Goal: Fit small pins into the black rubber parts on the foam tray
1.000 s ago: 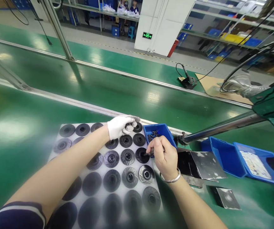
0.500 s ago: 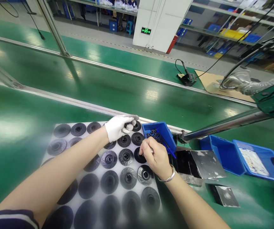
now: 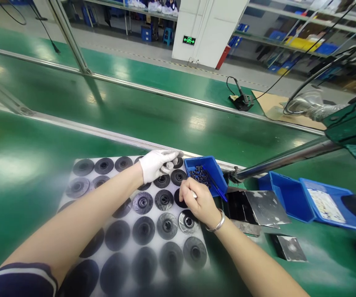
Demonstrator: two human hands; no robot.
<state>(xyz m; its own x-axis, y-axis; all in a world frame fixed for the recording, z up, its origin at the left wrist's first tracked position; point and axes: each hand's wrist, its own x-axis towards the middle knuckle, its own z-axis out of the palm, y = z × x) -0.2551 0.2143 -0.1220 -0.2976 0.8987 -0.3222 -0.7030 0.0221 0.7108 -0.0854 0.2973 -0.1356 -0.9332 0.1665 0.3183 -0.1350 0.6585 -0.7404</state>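
Hands over a green bench (image 3: 35, 198): the gloved left hand (image 3: 161, 164), at 1 o'clock from the middle of a white sheet (image 3: 157, 244), has its fingers half curled; whether they grip anything cannot be told. The bare right hand (image 3: 198, 200), at 2 o'clock, is a fist closed around a pale-ended object (image 3: 194, 194), partly covering one disc. Rows of dark discs (image 3: 143, 202) lie flat on the sheet, many with ringed centres. Just beyond the fist, at 1 o'clock, a blue bin (image 3: 217, 173) holds small dark parts (image 3: 200, 175). The discs look stiff and probably light, perhaps slippery; the outer rim seems the best hold.
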